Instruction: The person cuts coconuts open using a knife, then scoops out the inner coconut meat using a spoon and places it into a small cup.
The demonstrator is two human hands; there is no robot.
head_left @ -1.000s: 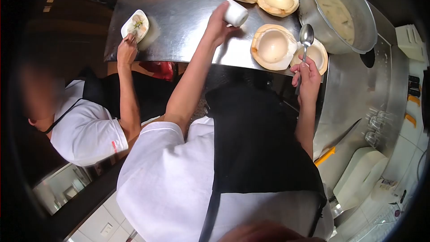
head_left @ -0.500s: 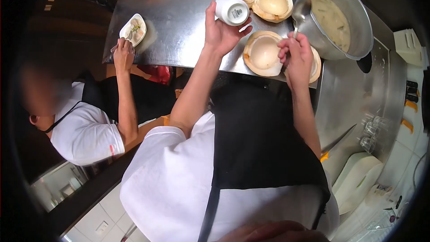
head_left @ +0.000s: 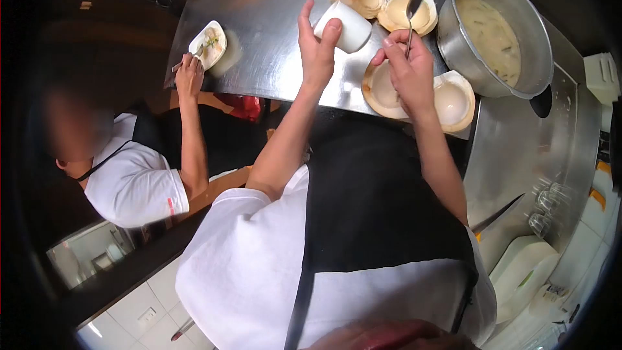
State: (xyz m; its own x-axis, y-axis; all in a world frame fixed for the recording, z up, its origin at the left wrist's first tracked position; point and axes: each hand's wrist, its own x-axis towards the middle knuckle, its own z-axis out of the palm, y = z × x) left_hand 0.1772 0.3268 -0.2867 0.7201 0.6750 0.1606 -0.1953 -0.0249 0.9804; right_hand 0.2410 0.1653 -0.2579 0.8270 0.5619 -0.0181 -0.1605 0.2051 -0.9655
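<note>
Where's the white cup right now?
Head view, top centre: the white cup is in the left hand, over the steel counter, left of the spoon in the right hand.

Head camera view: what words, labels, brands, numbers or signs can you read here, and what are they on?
None can be read.
Red mark on the co-worker's sleeve: too small to read.
Dark-marked label at lower right: too small and blurred.
White cup in the left hand: no lettering visible.
</note>
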